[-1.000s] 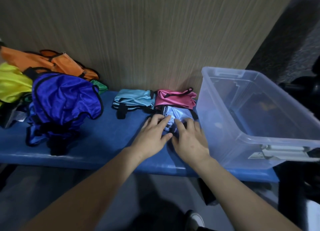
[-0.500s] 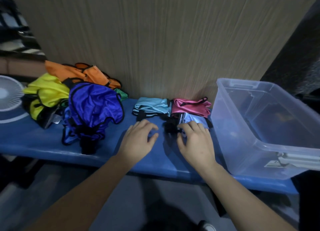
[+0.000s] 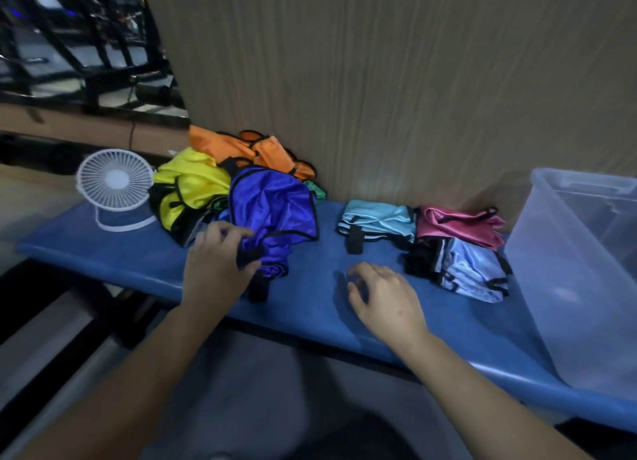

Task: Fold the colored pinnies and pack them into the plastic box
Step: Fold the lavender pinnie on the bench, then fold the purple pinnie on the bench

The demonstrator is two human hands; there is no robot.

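Purple pinny (image 3: 272, 214) pinched at black trim by left hand (image 3: 215, 266); right hand (image 3: 386, 297) loose, empty, on bench (image 3: 310, 304). No legible writing.

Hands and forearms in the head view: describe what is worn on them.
Both hands, the left hand and the right hand, are bare: no gloves, rings or watch show. Both forearms are uncovered as far as the bottom edge of the picture, with no sleeve or cuff in sight, no wristband, and no markings visible in this dim light.
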